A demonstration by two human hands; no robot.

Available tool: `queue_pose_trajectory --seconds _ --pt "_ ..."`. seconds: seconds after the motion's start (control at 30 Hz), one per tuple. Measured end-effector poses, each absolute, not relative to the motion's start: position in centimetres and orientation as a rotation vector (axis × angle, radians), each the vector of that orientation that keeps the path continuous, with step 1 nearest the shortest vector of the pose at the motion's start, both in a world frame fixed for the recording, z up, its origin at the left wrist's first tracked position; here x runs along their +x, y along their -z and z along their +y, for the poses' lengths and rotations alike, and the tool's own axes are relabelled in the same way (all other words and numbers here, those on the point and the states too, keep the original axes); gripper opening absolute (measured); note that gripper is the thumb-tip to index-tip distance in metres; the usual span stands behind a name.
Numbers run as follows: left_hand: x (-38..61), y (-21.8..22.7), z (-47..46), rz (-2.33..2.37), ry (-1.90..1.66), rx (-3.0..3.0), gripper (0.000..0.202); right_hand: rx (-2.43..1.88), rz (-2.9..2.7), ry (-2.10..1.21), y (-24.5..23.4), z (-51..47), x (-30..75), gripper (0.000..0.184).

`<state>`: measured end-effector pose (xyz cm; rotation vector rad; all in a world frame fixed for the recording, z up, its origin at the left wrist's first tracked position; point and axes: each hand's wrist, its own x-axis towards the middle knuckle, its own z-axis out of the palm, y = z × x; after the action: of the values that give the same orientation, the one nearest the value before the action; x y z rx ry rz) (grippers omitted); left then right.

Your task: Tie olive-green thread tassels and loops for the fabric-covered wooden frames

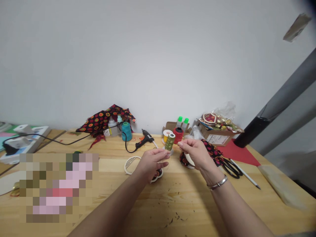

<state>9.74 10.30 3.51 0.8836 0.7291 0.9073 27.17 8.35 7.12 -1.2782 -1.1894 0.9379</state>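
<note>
My left hand (151, 162) is closed around the base of an olive-green thread spool (170, 142), holding it tilted above the wooden table (148, 210). My right hand (195, 152) is pinched at the fingertips just right of the spool; what it pinches is too thin to make out. Under the left hand lies a small round patterned piece (157, 174). Under the right hand lies another round piece covered with dark dotted fabric (184, 159). A white round plastic frame (130, 164) lies left of my left hand.
At the back stand a black glue gun (145, 139), a teal spool (126, 131), red (178, 134) and yellow (167, 135) spools, bottles, patterned cloth (103, 120) and a cardboard box of ornaments (218, 131). Scissors (230, 168) and a pen (245, 177) lie right. A blurred patch covers the left.
</note>
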Motion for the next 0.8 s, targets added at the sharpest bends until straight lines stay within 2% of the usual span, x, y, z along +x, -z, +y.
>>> queue_pose_trajectory --seconds 0.17,0.57,0.7,0.8 --pt "9.0 -4.2 10.2 0.633 -0.926 0.971 0.008 -1.296 -1.220 -1.052 -6.3 7.3 27.5 0.028" --pt "8.6 -4.0 9.6 0.328 -0.903 0.993 0.010 -1.363 -1.417 -1.180 -3.2 5.5 23.1 0.035" --pt "8.0 -4.2 10.0 0.389 -0.928 0.979 0.008 -1.615 -1.555 -0.963 -3.6 5.2 25.9 0.025" --pt "7.2 -4.2 10.6 0.470 -0.954 0.985 0.008 -1.956 -1.506 -0.528 -4.4 4.8 31.6 0.024"
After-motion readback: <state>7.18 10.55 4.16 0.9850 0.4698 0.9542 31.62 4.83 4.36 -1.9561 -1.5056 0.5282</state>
